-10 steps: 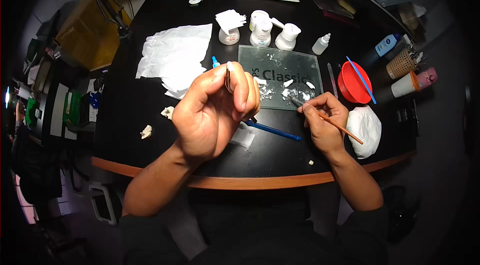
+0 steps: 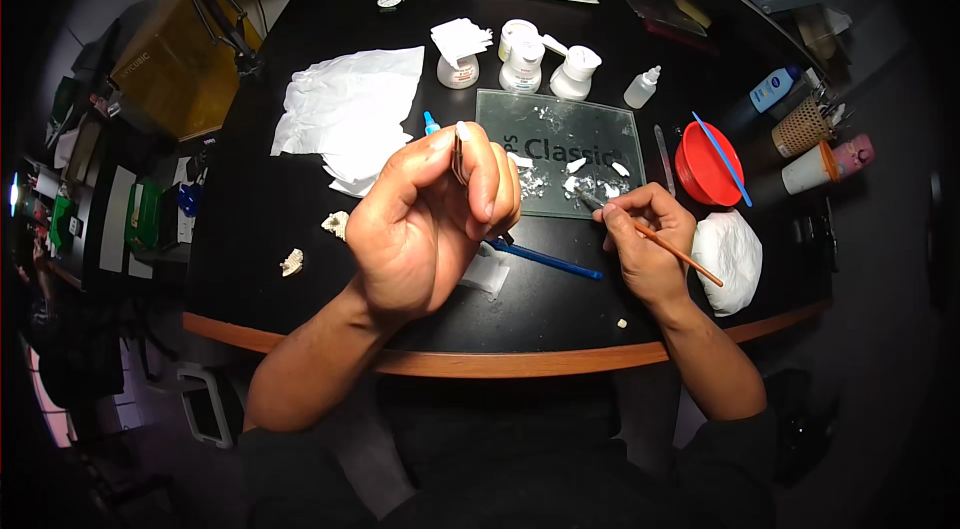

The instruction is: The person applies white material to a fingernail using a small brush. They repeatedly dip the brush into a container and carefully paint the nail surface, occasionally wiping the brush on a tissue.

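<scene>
My left hand [image 2: 415,219] is raised over the table, its fingers closed around a slim, dark metal holder [image 2: 459,161]. A small white piece [image 2: 463,132] shows at the holder's upper end; its fine shape is too small to make out. In my right hand [image 2: 652,244] is a thin brush [image 2: 688,260] with an orange-brown handle, pinched between thumb and fingers. The brush's tip reaches over a glass slab [image 2: 490,112], at or just above the white paste [image 2: 573,186] there; contact cannot be told. Several white lumps and smears lie on the slab.
Beyond the slab stand white jars [image 2: 522,74] and a dropper bottle [image 2: 643,89]. At right are a red bowl [image 2: 690,174] with a blue stick [image 2: 722,159] across it and a white wad [image 2: 730,264]. Paper towels [image 2: 350,99], a blue-handled tool [image 2: 550,261] and cream-coloured pieces [image 2: 291,263] lie leftward.
Hardly anything differs. The brush and my right fingers have shifted very slightly to the left; my left hand stays in place with its holder.
</scene>
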